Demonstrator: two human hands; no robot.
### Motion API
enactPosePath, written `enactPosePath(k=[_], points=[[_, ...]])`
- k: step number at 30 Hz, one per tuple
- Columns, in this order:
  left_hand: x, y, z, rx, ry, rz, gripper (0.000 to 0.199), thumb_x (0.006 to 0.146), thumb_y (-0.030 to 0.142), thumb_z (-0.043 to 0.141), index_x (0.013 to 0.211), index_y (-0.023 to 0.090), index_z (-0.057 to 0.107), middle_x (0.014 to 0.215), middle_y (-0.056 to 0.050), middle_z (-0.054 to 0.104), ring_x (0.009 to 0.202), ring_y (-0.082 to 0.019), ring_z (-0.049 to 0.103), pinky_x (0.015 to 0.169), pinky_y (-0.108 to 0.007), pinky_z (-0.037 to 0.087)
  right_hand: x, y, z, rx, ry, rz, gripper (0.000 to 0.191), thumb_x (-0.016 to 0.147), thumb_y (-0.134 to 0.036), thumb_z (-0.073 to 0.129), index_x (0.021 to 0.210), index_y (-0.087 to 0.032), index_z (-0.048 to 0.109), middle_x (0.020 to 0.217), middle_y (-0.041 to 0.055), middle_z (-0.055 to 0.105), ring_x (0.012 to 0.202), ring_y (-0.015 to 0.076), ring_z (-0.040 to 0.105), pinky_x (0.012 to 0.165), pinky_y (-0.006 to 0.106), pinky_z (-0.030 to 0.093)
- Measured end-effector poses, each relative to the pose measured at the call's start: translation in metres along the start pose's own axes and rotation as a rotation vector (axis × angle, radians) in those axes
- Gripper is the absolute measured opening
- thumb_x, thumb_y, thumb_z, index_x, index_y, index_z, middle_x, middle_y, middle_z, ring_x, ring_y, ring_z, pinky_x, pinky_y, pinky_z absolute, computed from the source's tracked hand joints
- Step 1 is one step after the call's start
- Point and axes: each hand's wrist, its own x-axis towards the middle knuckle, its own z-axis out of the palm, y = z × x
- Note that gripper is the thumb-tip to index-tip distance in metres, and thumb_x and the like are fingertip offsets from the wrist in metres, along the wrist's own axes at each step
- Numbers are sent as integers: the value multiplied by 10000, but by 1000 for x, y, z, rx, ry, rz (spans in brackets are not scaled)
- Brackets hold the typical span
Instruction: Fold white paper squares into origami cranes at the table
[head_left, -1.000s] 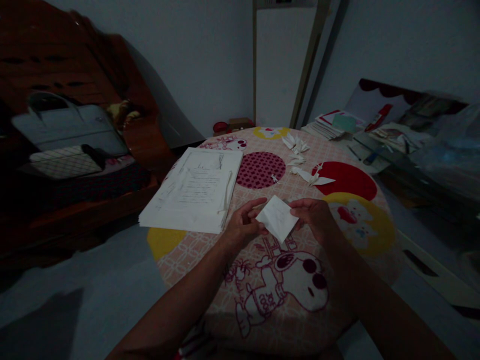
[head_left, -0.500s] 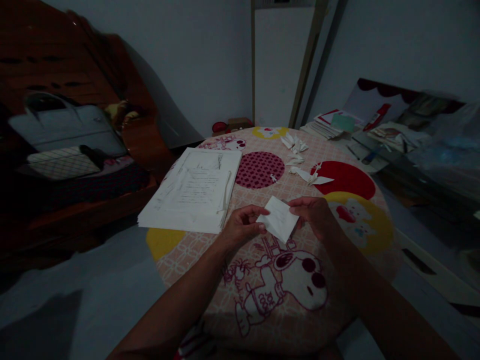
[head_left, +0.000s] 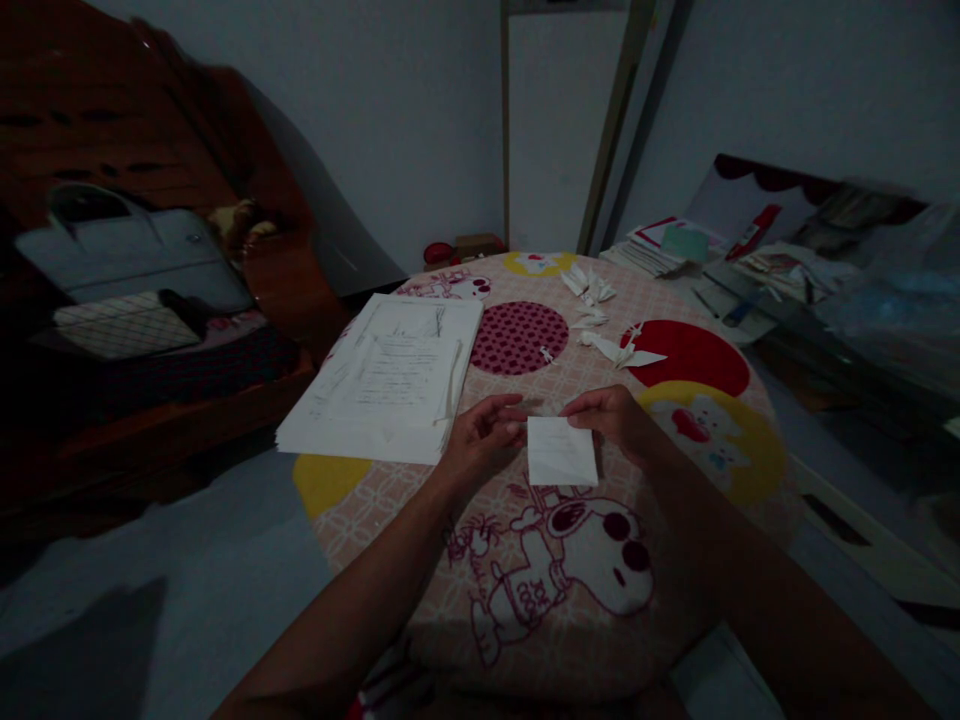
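A small folded white paper square [head_left: 562, 455] hangs above the patterned tablecloth [head_left: 510, 640], its edges upright and level. My right hand [head_left: 611, 415] pinches its top edge between thumb and fingers. Just left of the paper is my left hand [head_left: 484, 435], its fingers apart and holding nothing. Beyond my hands, a folded paper crane [head_left: 622, 352] rests near the red circle on the cloth. Behind it lie more folded white paper pieces [head_left: 587, 285].
A thick stack of papers [head_left: 397, 375] covers the table's left side. To the left, a wooden bench [head_left: 285, 290] holds a light handbag [head_left: 135, 245]. At the right stands a glass-topped table [head_left: 817, 335] with papers and plastic bags.
The paper square has turned from a diamond position to edges upright and level. My left hand has let go of it; my right hand now grips its top edge.
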Motion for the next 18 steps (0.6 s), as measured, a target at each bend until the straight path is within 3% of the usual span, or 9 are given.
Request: enactPosePath(k=[5, 10, 13, 16, 18], points=[[2, -12, 2, 58, -64, -53, 424, 632, 290, 836, 984, 155, 643, 840, -23, 670, 684, -122, 613, 639, -234, 473, 15, 8, 8, -89, -158, -18, 123, 589, -208, 695, 684, -165, 761, 578, -4, 684, 508, 103, 540, 492, 212, 371], [0, -19, -1, 562, -104, 88, 146, 684, 204, 744, 780, 156, 645, 722, 0, 610, 656, -125, 543, 623, -230, 418, 20, 15, 16, -378, -147, -152, 121, 647, -153, 645, 692, -180, 753, 626, -3, 699, 574, 134, 586, 566, 248, 420], [-3, -17, -2, 833, -146, 226, 108, 719, 142, 684, 819, 179, 701, 832, -39, 657, 771, -169, 588, 737, -283, 459, 10, 20, 18, -654, -70, -343, 197, 698, -112, 629, 830, -180, 760, 825, 54, 731, 769, 194, 636, 731, 319, 470], [-4, -17, -4, 913, -206, 350, 211, 716, 90, 666, 893, 187, 728, 1084, -97, 665, 1016, -232, 604, 899, -357, 465, -7, 25, 19, -855, 10, -553, 265, 749, -111, 608, 977, -164, 731, 984, 110, 691, 955, 251, 588, 865, 395, 456], [-4, -19, -6, 940, -236, 390, 264, 712, 64, 651, 927, 192, 734, 1165, -107, 644, 1089, -246, 589, 940, -383, 462, -21, 29, 20, -926, -18, -639, 250, 786, -99, 555, 958, -175, 719, 984, 112, 667, 953, 254, 556, 871, 408, 448]])
